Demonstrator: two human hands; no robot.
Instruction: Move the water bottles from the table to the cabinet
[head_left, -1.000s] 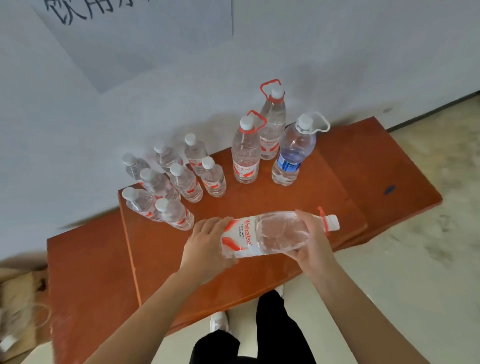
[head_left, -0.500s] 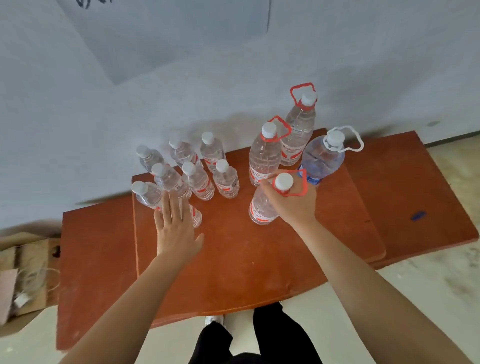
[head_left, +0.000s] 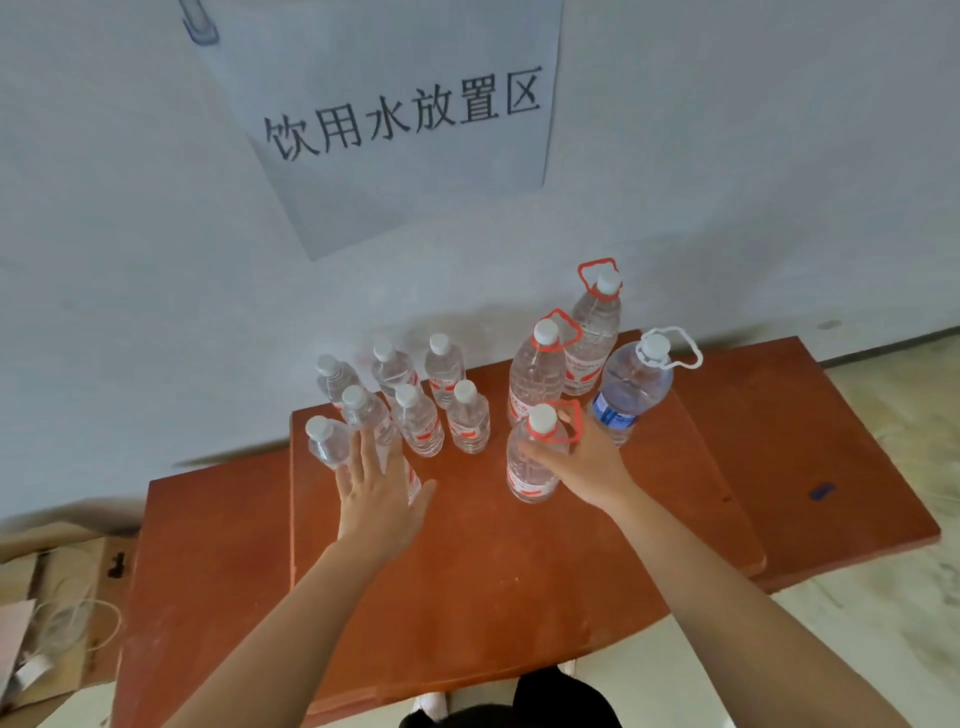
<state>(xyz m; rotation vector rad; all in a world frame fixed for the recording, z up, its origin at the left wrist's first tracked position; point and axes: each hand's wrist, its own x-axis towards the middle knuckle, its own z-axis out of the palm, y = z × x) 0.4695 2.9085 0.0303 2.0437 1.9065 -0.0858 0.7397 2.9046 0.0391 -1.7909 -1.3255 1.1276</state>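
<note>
small bottles (head_left: 415, 405), left hand (head_left: 382, 499) perhaps touching

Clear water bottles upright on red-brown cabinet top (head_left: 467, 561): small cluster (head_left: 415, 410) far left, four large handled ones (head_left: 582, 374) right.

Both forearms were bare to the frame edge, with no sleeves, watch, rings or gloves visible. The left hand (head_left: 382, 499) and right hand (head_left: 587, 467) were uncovered. Below the table (head_left: 493, 597), near its front edge, dark trousers (head_left: 561, 701) and a white shoe (head_left: 431, 704) were visible.
</note>
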